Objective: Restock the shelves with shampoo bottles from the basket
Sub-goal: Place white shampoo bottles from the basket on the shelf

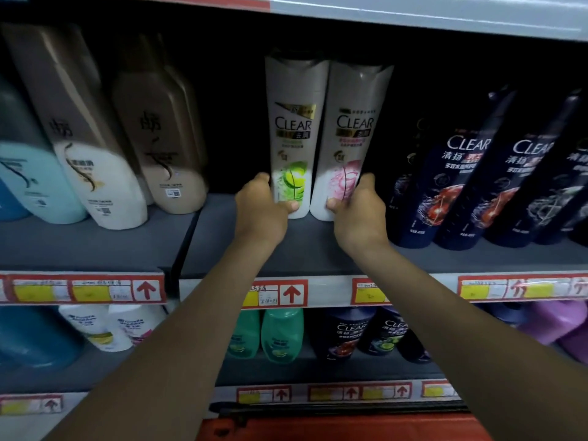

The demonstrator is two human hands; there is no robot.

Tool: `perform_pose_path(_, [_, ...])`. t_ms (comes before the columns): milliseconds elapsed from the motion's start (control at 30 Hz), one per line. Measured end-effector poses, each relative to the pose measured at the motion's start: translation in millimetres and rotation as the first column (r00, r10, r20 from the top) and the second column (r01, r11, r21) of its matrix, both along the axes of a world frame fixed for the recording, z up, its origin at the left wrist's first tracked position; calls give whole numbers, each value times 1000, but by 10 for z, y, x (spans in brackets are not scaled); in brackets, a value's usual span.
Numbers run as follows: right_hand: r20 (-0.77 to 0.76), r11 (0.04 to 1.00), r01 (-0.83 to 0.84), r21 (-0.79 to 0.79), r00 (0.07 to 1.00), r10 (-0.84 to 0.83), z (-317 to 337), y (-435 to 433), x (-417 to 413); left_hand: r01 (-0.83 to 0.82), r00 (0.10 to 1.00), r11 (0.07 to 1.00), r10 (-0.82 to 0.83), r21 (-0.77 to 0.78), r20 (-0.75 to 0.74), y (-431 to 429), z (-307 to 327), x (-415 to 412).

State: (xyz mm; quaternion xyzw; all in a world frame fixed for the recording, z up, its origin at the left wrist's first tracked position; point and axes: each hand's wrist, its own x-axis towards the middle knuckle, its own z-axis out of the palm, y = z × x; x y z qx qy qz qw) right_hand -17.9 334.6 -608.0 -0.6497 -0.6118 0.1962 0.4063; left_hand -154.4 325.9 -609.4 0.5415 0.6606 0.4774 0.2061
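At frame centre our left hand [261, 207] grasping the green bottle [294, 135], our right hand [358, 209] grasping the pink bottle [348, 140], both bottles upright, touching, on the grey shelf [248, 249], red basket [334, 428] at bottom edge.

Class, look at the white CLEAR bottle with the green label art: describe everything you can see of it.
The green-label CLEAR bottle is tall, white and glossy, plastic by its look, with lime-green art low on its front. It stands upright on the grey shelf, against the pink-label CLEAR bottle. The left hand grips its base.
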Motion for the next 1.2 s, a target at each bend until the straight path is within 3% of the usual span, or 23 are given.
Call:
perform_pose_path(400, [-47, 996, -21, -82, 999, 17, 115, -51, -27, -16, 999, 997, 14, -69, -29, 27, 9, 88])
perform_pose_path(567, [53, 991, -111, -76, 992, 115, 215, -451, 65, -62, 974, 995, 43, -78, -223, -263, 107, 190])
perform_pose_path(667, [261, 972, -228, -62, 936, 236, 286, -856, 206, -44, 878, 998, 13, -54, -479, -607, 148, 291])
perform_pose_path(733, [422, 962, -237, -134, 865, 271, 288, -1138, 365, -1, 784, 999, -28, -46, -621, -887, 155, 405])
perform_pose_path(933, [625, 956, -185, -226, 725, 289, 186, -2099, 973, 211, 525, 967, -237, -145, -817, -1890, -26, 711])
perform_pose_path(1033, [551, 931, -169, -323, 766, 330, -55, -2535, 1270, 221, 569, 908, -417, -357, -709, -2448, -318, 816])
perform_pose_path(1133, [362, 811, -110, -574, 854, 373, -376, -2874, 1557, 259, 629, 702, -644, -664, -435, -2920, -678, 938])
perform_pose_path(1200, [229, 711, -83, -699, 915, 333, -590, -3042, 1735, 240, 616, 577, -712, -780, -337, -3132, -920, 998])
